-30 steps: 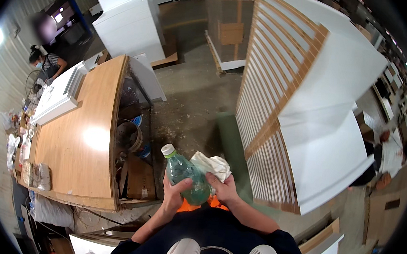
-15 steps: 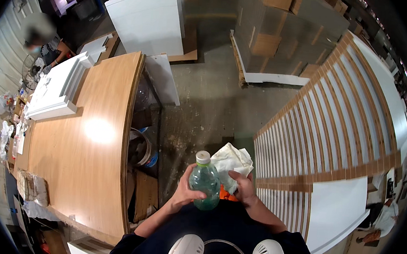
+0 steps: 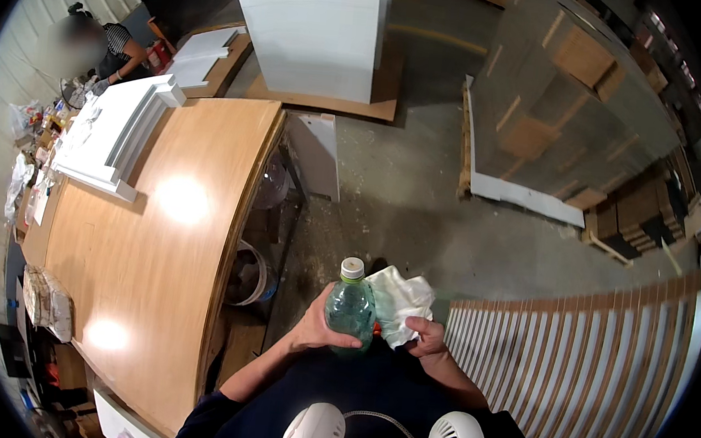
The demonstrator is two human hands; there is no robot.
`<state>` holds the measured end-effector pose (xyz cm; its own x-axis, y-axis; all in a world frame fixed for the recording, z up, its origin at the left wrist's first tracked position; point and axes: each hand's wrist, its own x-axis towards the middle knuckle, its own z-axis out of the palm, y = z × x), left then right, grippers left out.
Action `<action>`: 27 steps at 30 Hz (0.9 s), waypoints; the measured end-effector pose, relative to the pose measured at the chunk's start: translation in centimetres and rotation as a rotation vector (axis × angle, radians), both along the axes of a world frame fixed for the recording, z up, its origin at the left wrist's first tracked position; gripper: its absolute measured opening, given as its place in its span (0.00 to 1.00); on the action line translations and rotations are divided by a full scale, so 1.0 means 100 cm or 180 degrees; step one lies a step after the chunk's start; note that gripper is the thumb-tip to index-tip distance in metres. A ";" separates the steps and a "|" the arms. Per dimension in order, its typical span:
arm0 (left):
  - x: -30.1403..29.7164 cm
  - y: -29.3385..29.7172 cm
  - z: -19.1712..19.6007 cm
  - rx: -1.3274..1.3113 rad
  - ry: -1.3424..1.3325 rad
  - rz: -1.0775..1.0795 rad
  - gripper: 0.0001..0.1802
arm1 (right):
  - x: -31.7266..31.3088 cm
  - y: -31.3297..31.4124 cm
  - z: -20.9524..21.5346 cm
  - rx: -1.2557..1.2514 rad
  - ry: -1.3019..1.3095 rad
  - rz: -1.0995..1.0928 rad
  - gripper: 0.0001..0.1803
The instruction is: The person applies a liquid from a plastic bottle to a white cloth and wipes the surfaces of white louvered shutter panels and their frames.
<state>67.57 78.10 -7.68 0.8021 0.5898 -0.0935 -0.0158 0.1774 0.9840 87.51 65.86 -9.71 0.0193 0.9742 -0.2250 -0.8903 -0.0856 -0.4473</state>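
Note:
My left hand (image 3: 315,329) is wrapped round a clear greenish plastic bottle (image 3: 350,305) with a white cap, held upright in front of my body. Its lower part is partly covered by my thumb. Beside it, my right hand (image 3: 427,338) pinches a crumpled whitish cloth (image 3: 402,297) between thumb and fingers. The cloth's left edge reaches up to the bottle. A bit of something orange-red shows between bottle and cloth, too small to name.
To my left stands a wood-topped table (image 3: 175,246) bearing a white frame-like panel (image 3: 118,139); a person works beyond it. A bucket (image 3: 249,275) sits under its edge. Slatted white panels (image 3: 569,368) fill my right. Ahead are a white cabinet (image 3: 311,39) and wrapped cartons (image 3: 556,112).
My view has turned to the right, so the slatted panels and cartons sit differently in it. Both hands keep their hold on the bottle and the cloth.

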 end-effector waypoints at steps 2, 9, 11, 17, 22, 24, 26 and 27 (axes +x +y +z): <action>0.029 0.029 0.005 0.0080 -0.0015 0.0196 0.50 | 0.034 0.031 -0.004 0.0108 -0.0381 0.0312 0.34; 0.126 0.111 0.041 0.0430 0.0494 0.0313 0.52 | 0.144 0.124 0.022 0.0241 -0.0765 0.0412 0.29; 0.151 0.132 0.042 0.0379 0.0585 0.0244 0.52 | 0.168 0.138 0.025 0.0225 -0.0994 0.0360 0.30; 0.237 0.204 0.035 0.0223 0.0414 -0.0227 0.51 | 0.232 0.185 0.023 -0.0251 -0.1096 -0.0078 0.32; 0.315 0.292 0.010 0.0620 0.0294 -0.0550 0.51 | 0.284 0.266 0.033 -0.0584 -0.1987 -0.0381 0.29; 0.354 0.331 -0.003 0.0637 0.0063 -0.0564 0.50 | 0.314 0.303 0.022 -0.0637 -0.1993 -0.0664 0.22; 0.386 0.366 0.003 0.0610 0.0015 -0.0577 0.50 | 0.346 0.332 0.007 -0.0897 -0.1872 -0.0807 0.20; 0.403 0.384 0.006 0.0522 -0.0127 -0.0582 0.51 | 0.361 0.352 0.022 -0.1024 -0.1788 -0.0813 0.19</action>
<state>107.87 116.45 -7.12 0.8980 0.4392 0.0254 -0.0375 0.0187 0.9991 123.58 101.08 -7.55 0.4371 0.8102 -0.3906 -0.5412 -0.1099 -0.8337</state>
